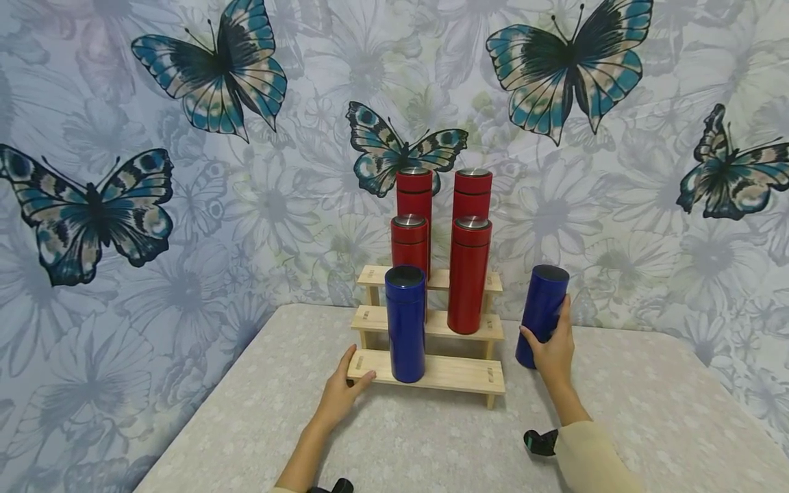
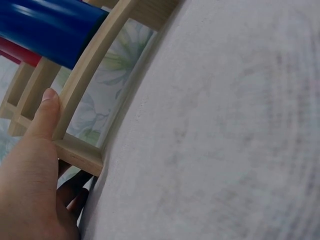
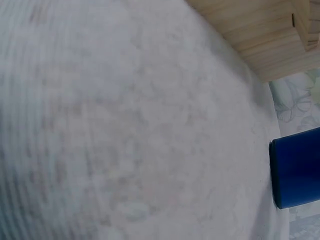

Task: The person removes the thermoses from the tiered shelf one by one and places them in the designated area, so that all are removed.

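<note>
A three-step wooden stand point(image 1: 456, 373) carries several bottles. My left hand point(image 1: 339, 394) grips the left end of its lowest step; in the left wrist view the thumb lies against the wood, with the other fingers partly hidden behind the leg point(image 2: 82, 157). One blue thermos bottle point(image 1: 407, 329) stands upright on that step, just right of the left hand. To the right of the stand, my right hand point(image 1: 555, 349) holds a second blue thermos bottle point(image 1: 541, 308), slightly tilted, thumb on its near side. Its base point(image 3: 297, 167) shows close over the tablecloth in the right wrist view.
Two red thermos bottles, left point(image 1: 403, 241) and right point(image 1: 468, 281), stand on the middle step. Two more, left point(image 1: 414, 188) and right point(image 1: 473, 195), stand on the top step. A pale patterned cloth point(image 1: 246, 424) covers the table; butterfly-print wall fabric point(image 1: 308, 239) hangs behind.
</note>
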